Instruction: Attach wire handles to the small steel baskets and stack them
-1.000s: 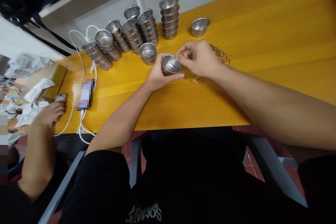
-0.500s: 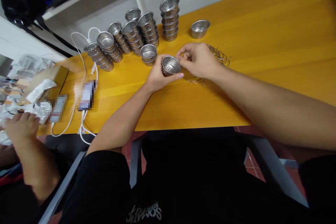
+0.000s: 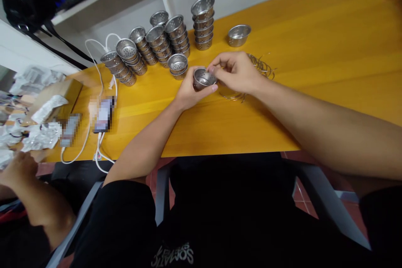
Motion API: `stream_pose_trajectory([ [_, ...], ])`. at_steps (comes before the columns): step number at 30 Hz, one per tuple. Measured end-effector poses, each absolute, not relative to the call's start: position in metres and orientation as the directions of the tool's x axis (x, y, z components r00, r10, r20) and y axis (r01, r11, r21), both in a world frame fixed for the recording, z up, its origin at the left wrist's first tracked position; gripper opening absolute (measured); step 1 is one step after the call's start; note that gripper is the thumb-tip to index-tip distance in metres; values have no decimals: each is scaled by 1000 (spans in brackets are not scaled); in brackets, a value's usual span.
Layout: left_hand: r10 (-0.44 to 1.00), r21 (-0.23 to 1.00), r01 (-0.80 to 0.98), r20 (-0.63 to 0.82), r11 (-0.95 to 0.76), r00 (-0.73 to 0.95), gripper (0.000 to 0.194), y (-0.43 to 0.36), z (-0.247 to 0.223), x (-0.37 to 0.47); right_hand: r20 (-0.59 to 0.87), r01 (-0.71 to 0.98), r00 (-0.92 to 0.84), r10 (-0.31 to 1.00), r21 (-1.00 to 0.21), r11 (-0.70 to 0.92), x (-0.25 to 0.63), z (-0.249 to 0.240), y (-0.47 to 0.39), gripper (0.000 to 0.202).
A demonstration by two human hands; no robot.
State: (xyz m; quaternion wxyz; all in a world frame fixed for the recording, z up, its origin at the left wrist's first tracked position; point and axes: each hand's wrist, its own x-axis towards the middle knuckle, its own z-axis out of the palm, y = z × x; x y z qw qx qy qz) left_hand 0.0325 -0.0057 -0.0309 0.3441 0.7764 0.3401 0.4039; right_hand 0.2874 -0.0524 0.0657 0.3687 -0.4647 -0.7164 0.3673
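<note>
My left hand (image 3: 189, 89) is wrapped round a small perforated metal cup (image 3: 202, 80), its opening facing up. Over the cup's far right rim, my right hand (image 3: 234, 71) has thumb and index finger pinched together; anything between them is too small to make out. Thin metal wire rings (image 3: 262, 67) lie on the table behind and beside my right hand, with more wire rings (image 3: 234, 96) below it. Just left of the held cup stands a short stack of perforated cups (image 3: 178, 66). A single metal cup (image 3: 239, 35) sits beyond my right hand.
Tall stacks of perforated cups (image 3: 203, 23) line the back of the yellow table (image 3: 194, 134). A phone (image 3: 104, 114) with white cables, another device (image 3: 70, 130) and a cardboard box (image 3: 70, 96) with plastic packaging lie left. Another person's hand (image 3: 23, 167) is at the far left.
My right hand's fingertips have moved slightly left, from the cup's right edge to over its rim. The other person's hand has moved down, off the packaging.
</note>
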Motion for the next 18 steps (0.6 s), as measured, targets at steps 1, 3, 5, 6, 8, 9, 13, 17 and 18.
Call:
stream_pose_trajectory([
  [1, 807, 823, 224, 391, -522, 443, 113, -4, -32, 31, 183, 333, -346, 920, -893, 303, 290, 68, -54, 65],
  [3, 809, 849, 183, 374, -495, 454, 111, 0, -34, 29, 182, 218, -447, 876, -927, 304, 294, 72, -55, 78],
  [5, 803, 860, 164, 362, -484, 473, 111, 3, -36, 27, 195, 142, -499, 844, -943, 301, 296, 74, -56, 82],
  [6, 793, 854, 161, 369, -496, 485, 111, 5, -37, 26, 204, 119, -502, 840, -946, 301, 296, 74, -55, 82],
  [8, 759, 820, 162, 408, -549, 508, 112, 7, -39, 26, 217, 101, -488, 845, -948, 302, 293, 73, -54, 81],
  [9, 742, 798, 168, 429, -579, 515, 111, 8, -41, 26, 220, 101, -483, 848, -948, 303, 292, 73, -53, 80],
  [13, 732, 744, 228, 466, -628, 497, 102, 8, -44, 28, 215, 103, -473, 854, -949, 297, 289, 72, -53, 76],
  [17, 713, 724, 223, 486, -652, 505, 99, 8, -45, 28, 208, 102, -480, 852, -952, 289, 292, 68, -50, 74],
  [18, 707, 721, 220, 489, -658, 511, 98, 9, -45, 27, 212, 97, -484, 849, -951, 293, 292, 65, -48, 74],
])
